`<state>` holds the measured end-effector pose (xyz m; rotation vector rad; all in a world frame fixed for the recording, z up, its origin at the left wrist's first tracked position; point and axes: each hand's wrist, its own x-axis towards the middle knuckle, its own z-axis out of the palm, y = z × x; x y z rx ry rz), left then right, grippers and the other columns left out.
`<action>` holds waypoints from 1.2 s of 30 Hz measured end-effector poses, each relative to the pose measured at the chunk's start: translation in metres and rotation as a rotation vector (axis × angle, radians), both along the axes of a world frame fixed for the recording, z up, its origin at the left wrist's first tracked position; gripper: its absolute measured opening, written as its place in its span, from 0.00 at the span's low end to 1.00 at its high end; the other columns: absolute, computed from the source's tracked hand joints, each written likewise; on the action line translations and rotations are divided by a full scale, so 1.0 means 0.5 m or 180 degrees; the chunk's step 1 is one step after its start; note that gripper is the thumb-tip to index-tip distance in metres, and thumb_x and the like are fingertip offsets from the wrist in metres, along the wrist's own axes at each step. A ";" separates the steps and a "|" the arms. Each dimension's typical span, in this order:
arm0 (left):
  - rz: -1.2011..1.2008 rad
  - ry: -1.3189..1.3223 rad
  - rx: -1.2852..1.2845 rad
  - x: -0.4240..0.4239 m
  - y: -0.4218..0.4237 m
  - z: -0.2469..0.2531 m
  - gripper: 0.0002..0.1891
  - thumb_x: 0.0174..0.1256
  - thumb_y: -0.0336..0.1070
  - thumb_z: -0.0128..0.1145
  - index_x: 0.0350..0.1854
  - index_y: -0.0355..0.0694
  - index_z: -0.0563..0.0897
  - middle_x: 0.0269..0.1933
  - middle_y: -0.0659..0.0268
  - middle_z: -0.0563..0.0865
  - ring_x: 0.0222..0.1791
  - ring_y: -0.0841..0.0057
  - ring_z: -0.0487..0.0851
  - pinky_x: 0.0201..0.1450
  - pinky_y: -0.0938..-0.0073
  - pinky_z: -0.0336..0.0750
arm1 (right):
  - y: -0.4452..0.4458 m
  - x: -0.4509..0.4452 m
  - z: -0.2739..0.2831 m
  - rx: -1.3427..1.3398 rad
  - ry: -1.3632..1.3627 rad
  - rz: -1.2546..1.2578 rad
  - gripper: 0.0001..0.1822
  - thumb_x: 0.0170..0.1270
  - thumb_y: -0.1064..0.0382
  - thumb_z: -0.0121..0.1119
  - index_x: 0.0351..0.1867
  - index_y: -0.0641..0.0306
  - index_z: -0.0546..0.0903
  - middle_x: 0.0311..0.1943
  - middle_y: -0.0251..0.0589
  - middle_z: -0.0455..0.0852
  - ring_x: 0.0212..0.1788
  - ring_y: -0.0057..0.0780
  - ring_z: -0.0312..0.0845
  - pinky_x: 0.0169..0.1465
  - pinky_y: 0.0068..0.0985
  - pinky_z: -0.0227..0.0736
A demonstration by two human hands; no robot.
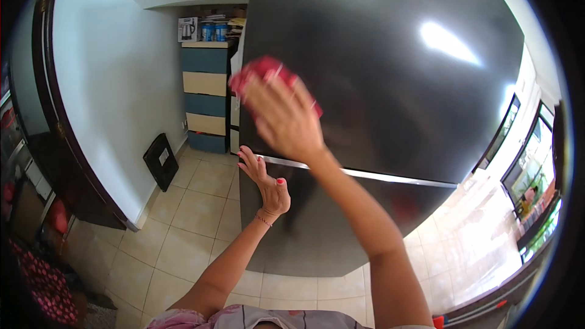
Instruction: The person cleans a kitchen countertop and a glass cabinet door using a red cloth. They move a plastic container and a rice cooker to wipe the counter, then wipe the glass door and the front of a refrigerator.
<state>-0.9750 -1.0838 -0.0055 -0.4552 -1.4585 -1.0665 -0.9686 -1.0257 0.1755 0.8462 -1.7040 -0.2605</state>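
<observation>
A red patterned cloth (265, 66) lies under my right hand (288, 114), which presses it flat near the left edge of a dark grey refrigerator's upper door (374, 91). Hand and cloth are blurred. Lower down, my left hand (265, 183) is raised with its fingers apart and nothing in it. Its fingertips are at the left edge of the refrigerator, near the silver strip (388, 177) between the two doors; whether they touch it I cannot tell. The lower door (315, 228) reaches down close to the tiled floor.
A drawer unit (205, 84) in blue and cream stands left of the refrigerator, with a kettle box (187, 30) and blue tins (215, 32) on top. A black flat panel (161, 162) leans on the wall. At far left is a dark door frame (77, 146); windows (532, 164) are at right.
</observation>
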 end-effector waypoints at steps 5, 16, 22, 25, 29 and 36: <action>-0.0045 0.0122 -0.0156 -0.011 0.011 -0.037 0.39 0.77 0.63 0.30 0.81 0.45 0.40 0.79 0.37 0.37 0.79 0.37 0.33 0.74 0.35 0.23 | 0.056 0.012 -0.144 0.1093 -0.0158 -0.0233 0.36 0.69 0.47 0.51 0.78 0.48 0.60 0.78 0.28 0.57 0.81 0.29 0.44 0.81 0.41 0.37; 0.0247 0.0129 -0.0246 -0.011 0.025 -0.021 0.35 0.78 0.62 0.26 0.82 0.56 0.39 0.78 0.34 0.36 0.79 0.38 0.32 0.75 0.36 0.23 | 0.068 -0.016 0.401 -0.0068 -0.0371 0.0388 0.23 0.64 0.51 0.58 0.62 0.48 0.79 0.64 0.31 0.78 0.69 0.34 0.67 0.69 0.45 0.60; -0.0024 0.0361 -0.0124 0.001 0.007 -0.015 0.40 0.77 0.64 0.30 0.81 0.50 0.33 0.80 0.43 0.30 0.80 0.45 0.28 0.77 0.42 0.21 | 0.004 -0.039 0.328 -0.0653 0.1346 0.0499 0.29 0.68 0.55 0.52 0.71 0.54 0.69 0.71 0.41 0.69 0.77 0.43 0.53 0.77 0.44 0.46; -0.0546 0.0272 0.0048 0.017 -0.015 -0.013 0.44 0.77 0.63 0.30 0.78 0.43 0.25 0.80 0.53 0.24 0.81 0.57 0.24 0.78 0.48 0.21 | -0.009 -0.035 0.166 -0.0455 0.0835 0.0417 0.28 0.63 0.50 0.58 0.66 0.48 0.76 0.69 0.30 0.73 0.76 0.33 0.57 0.76 0.44 0.49; -0.0915 0.0167 0.0450 0.041 -0.030 -0.011 0.43 0.78 0.62 0.30 0.78 0.42 0.25 0.81 0.55 0.29 0.81 0.62 0.29 0.80 0.53 0.26 | -0.005 -0.002 -0.053 0.0090 0.0263 -0.0146 0.39 0.63 0.45 0.56 0.76 0.48 0.63 0.78 0.31 0.58 0.80 0.34 0.46 0.80 0.44 0.42; -0.1027 -0.0630 0.0701 0.085 -0.065 -0.006 0.42 0.78 0.64 0.24 0.78 0.38 0.30 0.80 0.47 0.39 0.81 0.55 0.38 0.80 0.50 0.32 | 0.090 0.028 -0.207 0.0491 -0.0310 -0.0242 0.38 0.65 0.48 0.57 0.77 0.45 0.62 0.78 0.22 0.58 0.81 0.25 0.45 0.79 0.42 0.44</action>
